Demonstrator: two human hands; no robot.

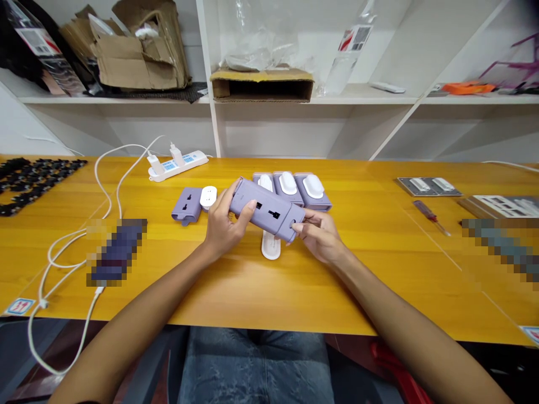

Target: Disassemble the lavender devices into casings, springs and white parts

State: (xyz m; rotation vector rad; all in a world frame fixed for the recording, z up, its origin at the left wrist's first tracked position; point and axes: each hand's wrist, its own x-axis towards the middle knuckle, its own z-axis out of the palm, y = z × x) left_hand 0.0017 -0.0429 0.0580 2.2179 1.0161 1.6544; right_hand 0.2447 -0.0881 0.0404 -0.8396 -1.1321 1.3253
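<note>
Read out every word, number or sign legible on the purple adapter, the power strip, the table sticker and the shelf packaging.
Purple socket adapter: no text visible.
Blue label on the white power strip: too small to read.
Table-edge sticker: red arrow sign, no legible words.
Label on the clear plastic bag: too small to read.

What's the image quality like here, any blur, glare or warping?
In the head view, the wide lens bows the white shelf and the front edge of the yellow table; mosaic blur hides a left patch and a right patch; the purple plug adapter stays sharp, without harsh glare.
</note>
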